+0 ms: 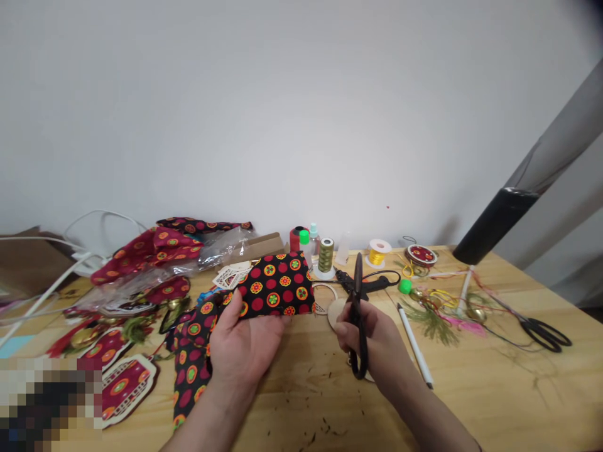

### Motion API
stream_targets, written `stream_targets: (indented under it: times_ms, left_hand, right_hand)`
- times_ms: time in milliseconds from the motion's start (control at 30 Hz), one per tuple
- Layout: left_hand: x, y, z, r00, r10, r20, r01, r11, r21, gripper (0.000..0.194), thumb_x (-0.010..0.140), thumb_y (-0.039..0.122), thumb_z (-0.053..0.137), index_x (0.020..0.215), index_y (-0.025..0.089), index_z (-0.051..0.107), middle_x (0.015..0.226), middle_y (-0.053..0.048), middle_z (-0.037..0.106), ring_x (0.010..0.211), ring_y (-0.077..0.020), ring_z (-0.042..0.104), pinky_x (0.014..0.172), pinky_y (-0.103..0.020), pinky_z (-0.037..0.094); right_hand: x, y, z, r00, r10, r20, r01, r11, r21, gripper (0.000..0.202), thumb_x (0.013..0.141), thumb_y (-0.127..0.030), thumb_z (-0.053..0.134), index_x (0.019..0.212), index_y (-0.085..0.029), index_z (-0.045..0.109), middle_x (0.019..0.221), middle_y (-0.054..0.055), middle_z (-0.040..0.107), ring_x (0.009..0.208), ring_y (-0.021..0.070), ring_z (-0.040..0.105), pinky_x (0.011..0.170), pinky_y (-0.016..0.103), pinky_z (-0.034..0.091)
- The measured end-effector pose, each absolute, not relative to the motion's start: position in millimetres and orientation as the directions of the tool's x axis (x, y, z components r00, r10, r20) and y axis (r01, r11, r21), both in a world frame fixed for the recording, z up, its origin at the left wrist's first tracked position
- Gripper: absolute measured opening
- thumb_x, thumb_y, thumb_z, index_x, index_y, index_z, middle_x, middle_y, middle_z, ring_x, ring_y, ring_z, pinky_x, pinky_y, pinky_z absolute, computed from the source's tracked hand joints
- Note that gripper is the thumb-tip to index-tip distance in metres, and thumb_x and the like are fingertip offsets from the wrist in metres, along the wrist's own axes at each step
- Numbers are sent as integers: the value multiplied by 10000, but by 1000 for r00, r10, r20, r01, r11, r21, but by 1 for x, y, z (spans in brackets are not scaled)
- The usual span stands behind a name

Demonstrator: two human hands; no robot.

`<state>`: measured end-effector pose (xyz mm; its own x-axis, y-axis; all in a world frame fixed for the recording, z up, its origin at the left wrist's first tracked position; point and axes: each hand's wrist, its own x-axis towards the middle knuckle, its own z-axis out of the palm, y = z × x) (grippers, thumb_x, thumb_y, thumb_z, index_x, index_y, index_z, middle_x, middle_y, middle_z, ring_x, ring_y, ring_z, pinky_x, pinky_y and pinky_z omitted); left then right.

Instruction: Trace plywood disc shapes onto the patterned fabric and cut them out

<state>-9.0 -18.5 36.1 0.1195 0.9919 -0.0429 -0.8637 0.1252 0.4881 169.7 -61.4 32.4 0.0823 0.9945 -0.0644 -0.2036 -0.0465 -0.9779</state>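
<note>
A black fabric piece (273, 285) with red dots and orange-and-green flowers lies over the fingers of my left hand (247, 345). My left thumb presses on it from above, and a longer part of the cloth drapes down to the table on the left. In my right hand (372, 339) is a pair of black-handled scissors (358, 301), held upright with the blades pointing away from me. The scissors are to the right of the cloth and apart from it. Round wooden pieces (325, 298) lie on the table between and behind my hands.
Thread spools (326, 257), a yellow thread spool (378, 253) and a glue gun (365, 284) stand or lie behind. A white pen (414, 345) and second scissors (546, 333) are on the right. Patterned ornaments (127, 389) and maroon fabric (151, 254) crowd the left.
</note>
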Motion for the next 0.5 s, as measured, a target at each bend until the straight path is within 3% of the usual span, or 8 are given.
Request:
stream_targets:
  times_ms: [100, 233, 333, 500]
  left_hand:
    - [-9, -19, 35, 117, 992, -54, -864, 128, 487, 482, 856, 440, 518, 1305, 268, 546, 1316, -70, 617, 1245, -292, 520, 982, -474, 453]
    - [-10, -20, 36, 124, 991, -55, -870, 135, 474, 466, 866, 446, 496, 1294, 273, 556, 1329, -58, 608, 1278, -274, 489, 1052, -484, 381]
    - [-10, -21, 36, 133, 990, -49, -881, 140, 451, 443, 871, 437, 490, 1279, 285, 569, 1297, -53, 633, 1275, -268, 494, 1098, -510, 312]
    - [-11, -20, 34, 149, 989, -8, -898, 139, 418, 430, 886, 415, 479, 1285, 279, 567, 1258, -57, 659, 1214, -259, 556, 1100, -494, 320]
  right_hand:
    - [176, -64, 26, 59, 994, -87, -243, -70, -967, 474, 572, -574, 775, 698, -202, 509, 525, -46, 482, 451, 106, 406, 454, 249, 299]
    - [185, -62, 17, 45, 995, 86, -130, 91, -987, 558, 654, -723, 633, 777, -184, 556, 608, -13, 488, 533, 131, 414, 502, 270, 317]
    - [185, -62, 15, 29, 984, 173, -40, 174, -984, 546, 723, -721, 571, 825, -185, 567, 691, 10, 502, 617, 154, 429, 558, 284, 345]
    - [179, -65, 9, -28, 989, 146, 10, 146, -989, 524, 776, -703, 521, 846, -186, 556, 715, 9, 480, 639, 156, 420, 577, 285, 347]
